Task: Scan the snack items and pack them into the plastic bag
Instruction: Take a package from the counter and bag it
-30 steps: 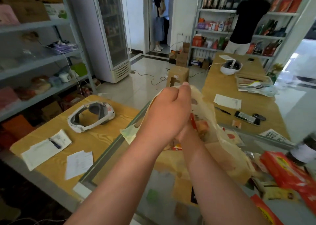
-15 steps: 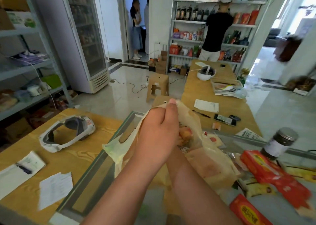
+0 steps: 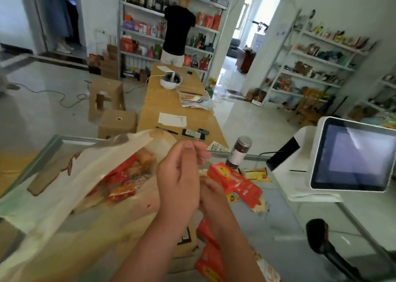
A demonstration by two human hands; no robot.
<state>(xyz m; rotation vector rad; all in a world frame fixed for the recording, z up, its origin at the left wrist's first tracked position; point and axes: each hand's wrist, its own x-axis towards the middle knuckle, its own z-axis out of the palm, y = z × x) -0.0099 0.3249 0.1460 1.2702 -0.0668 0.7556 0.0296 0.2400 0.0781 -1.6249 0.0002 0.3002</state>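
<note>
A translucent cream plastic bag (image 3: 70,196) lies slumped on the glass counter (image 3: 289,221), its mouth facing up and right. Red and orange snack packets (image 3: 123,181) show inside it. My left hand (image 3: 180,174) is at the bag's right rim, fingers curled and pinching the thin plastic. Just below and behind it is my right hand (image 3: 211,190), largely hidden, so its grip is unclear. A red snack box (image 3: 233,181) lies right beside my hands. More red packets (image 3: 209,260) lie under my forearms.
A dark jar with a silver lid (image 3: 239,153) and a yellow packet (image 3: 257,173) sit behind the red box. At the right stands a white till screen (image 3: 353,155), with a black hand scanner (image 3: 325,245) at the lower right. A person stands at the far shelves.
My view has swung right, bringing in the till screen and scanner. My hands and the bag's top have come down from mid-air toward the counter, and the bag's mouth now gapes wider.
</note>
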